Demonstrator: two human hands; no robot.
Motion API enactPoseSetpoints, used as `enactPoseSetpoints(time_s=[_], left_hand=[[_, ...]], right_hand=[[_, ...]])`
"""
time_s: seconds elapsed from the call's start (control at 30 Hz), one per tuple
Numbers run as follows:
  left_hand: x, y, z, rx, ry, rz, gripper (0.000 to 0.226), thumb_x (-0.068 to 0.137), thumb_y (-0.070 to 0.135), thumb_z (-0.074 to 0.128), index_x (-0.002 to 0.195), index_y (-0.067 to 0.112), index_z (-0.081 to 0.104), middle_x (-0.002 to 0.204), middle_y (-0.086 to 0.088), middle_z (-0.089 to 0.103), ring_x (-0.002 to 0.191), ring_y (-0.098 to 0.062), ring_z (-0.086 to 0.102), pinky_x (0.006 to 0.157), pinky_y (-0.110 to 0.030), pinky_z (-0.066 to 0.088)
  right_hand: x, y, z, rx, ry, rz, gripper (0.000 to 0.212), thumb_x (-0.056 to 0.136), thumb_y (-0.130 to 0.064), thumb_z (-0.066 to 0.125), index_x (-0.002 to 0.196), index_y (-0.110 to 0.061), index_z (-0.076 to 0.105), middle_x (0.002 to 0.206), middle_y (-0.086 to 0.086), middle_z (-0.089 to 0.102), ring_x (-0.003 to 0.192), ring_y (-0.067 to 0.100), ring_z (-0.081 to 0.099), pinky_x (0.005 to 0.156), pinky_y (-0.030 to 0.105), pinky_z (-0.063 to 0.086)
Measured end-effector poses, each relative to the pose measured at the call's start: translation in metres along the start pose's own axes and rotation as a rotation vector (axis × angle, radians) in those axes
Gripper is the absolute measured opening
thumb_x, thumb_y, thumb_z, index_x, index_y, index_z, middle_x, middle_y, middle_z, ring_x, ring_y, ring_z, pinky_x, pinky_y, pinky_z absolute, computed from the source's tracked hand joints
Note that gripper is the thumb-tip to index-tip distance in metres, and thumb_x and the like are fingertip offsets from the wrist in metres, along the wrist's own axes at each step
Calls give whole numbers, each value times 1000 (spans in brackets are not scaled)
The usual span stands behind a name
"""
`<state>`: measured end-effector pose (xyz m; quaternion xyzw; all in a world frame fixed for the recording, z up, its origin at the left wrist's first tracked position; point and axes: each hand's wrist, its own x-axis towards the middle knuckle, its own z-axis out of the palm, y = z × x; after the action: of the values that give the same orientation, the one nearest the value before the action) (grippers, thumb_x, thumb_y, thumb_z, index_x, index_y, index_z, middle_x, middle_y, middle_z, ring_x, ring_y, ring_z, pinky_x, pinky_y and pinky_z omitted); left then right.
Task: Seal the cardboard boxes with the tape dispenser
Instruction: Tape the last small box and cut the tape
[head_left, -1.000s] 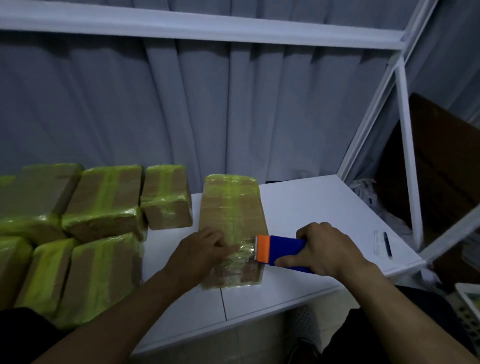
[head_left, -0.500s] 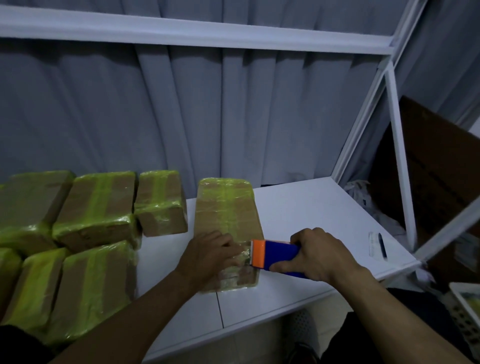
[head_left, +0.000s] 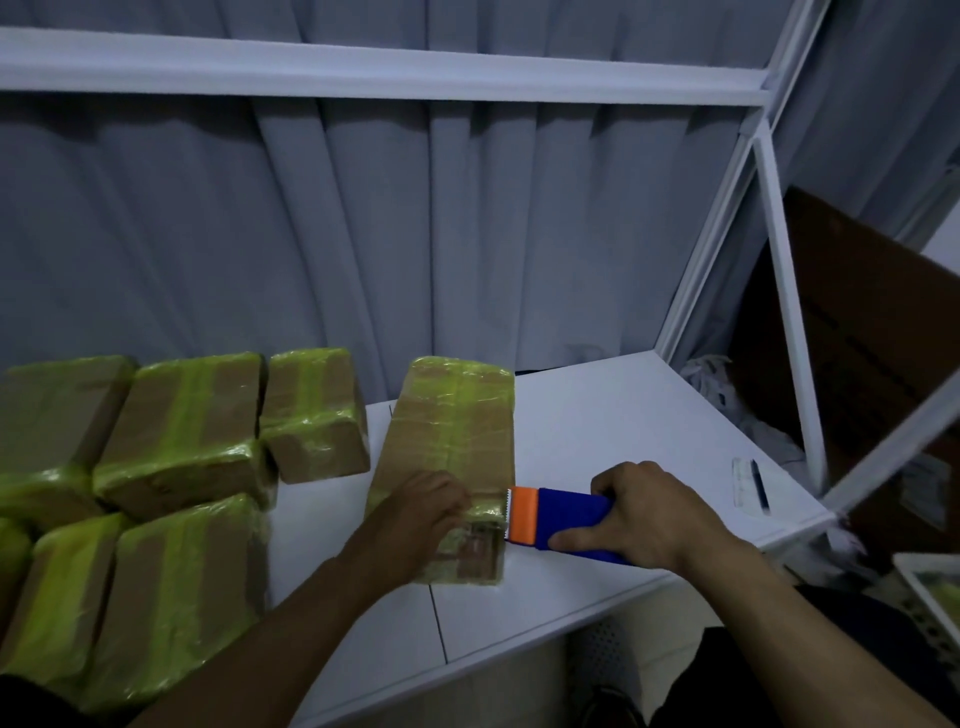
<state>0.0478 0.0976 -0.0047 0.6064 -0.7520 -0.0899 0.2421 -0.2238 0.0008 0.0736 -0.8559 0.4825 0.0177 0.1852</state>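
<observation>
The left hand (head_left: 423, 512), grip open, pressed the box (head_left: 457, 415) to steady it. The right hand (head_left: 657, 519) had the dispenser (head_left: 563, 522) in its grip.

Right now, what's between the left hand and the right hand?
Head view: between left hand and right hand lie a strip of the cardboard box and the orange toothed end of the tape dispenser, at the box edge.

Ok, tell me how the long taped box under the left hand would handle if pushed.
Probably slides rather than tips: the long taped box lies flat on the smooth white table. Its glossy tape wrap likely feels slippery. It looks stiff, square-edged under the left hand.
</observation>
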Motion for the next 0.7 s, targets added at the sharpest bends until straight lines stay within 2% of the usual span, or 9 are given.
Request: enactPoseSetpoints(time_s=[0.07, 0.13, 0.23, 0.3, 0.37, 0.47, 0.53, 0.6, 0.7], left_hand=[[0, -3, 7, 37, -32, 8, 35, 101, 24, 54, 135, 20, 56, 126, -1, 56, 117, -17, 49, 101, -35, 43], [-3, -3, 13, 56, -11, 23, 41, 97, 32, 57, 138, 33, 54, 119, 6, 56, 111, -11, 48, 93, -30, 46], [0, 2, 14, 8, 82, -72, 41, 88, 57, 54, 117, 33, 69, 103, 8, 60, 98, -12, 54, 82, -34, 52], [3, 2, 19, 15, 117, -90, 29, 85, 49, 67, 105, 30, 72, 96, 5, 63, 91, -16, 58, 74, -42, 55], [4, 0, 23, 41, 121, -89, 25, 82, 37, 77, 105, 30, 72, 95, 3, 64, 89, -17, 60, 72, -43, 56], [3, -1, 19, 21, 130, -115, 25, 83, 39, 76, 107, 31, 72, 97, 6, 64, 91, -14, 58, 75, -39, 56], [3, 0, 17, -43, 130, -109, 34, 84, 49, 65, 107, 25, 74, 106, 1, 69, 100, -15, 61, 89, -39, 53], [3, -2, 16, -104, 125, -112, 40, 84, 55, 56, 110, 29, 72, 114, 0, 70, 107, -17, 61, 98, -39, 48], [1, -9, 15, -38, 120, -91, 35, 87, 53, 56, 109, 33, 73, 111, 10, 70, 104, -13, 61, 94, -38, 51]], right_hand=[[4, -2, 2, -35, 12, 5, 70, 60, -88, 71, 98, -31, 60, 97, -13, 71, 79, 6, 66, 71, 21, 57], [7, -3, 5, -44, 7, 13, 70, 61, -87, 70, 100, -31, 59, 100, -13, 71, 80, 7, 66, 70, 20, 56], [7, -6, 7, -48, 11, 3, 68, 62, -87, 70, 100, -31, 58, 101, -11, 72, 81, 8, 66, 70, 21, 55], [7, -5, 6, -40, 11, 1, 68, 63, -87, 70, 101, -31, 58, 101, -11, 71, 82, 8, 67, 71, 22, 57], [4, -4, 5, -17, 10, 6, 67, 63, -86, 71, 100, -31, 58, 100, -11, 71, 82, 9, 67, 72, 22, 57], [-3, 0, 6, 51, 15, -7, 67, 60, -87, 72, 93, -30, 59, 91, -13, 70, 78, 7, 68, 70, 23, 58], [-8, 5, 6, 115, 20, -16, 70, 56, -88, 72, 91, -29, 63, 89, -13, 71, 77, 6, 69, 72, 27, 62], [-13, 14, 4, 149, 36, -14, 74, 51, -91, 71, 87, -26, 66, 85, -12, 72, 76, 6, 70, 72, 30, 63], [-23, 31, 0, 185, 56, 16, 72, 49, -89, 75, 78, -24, 66, 75, -11, 70, 71, 4, 68, 66, 27, 60]])
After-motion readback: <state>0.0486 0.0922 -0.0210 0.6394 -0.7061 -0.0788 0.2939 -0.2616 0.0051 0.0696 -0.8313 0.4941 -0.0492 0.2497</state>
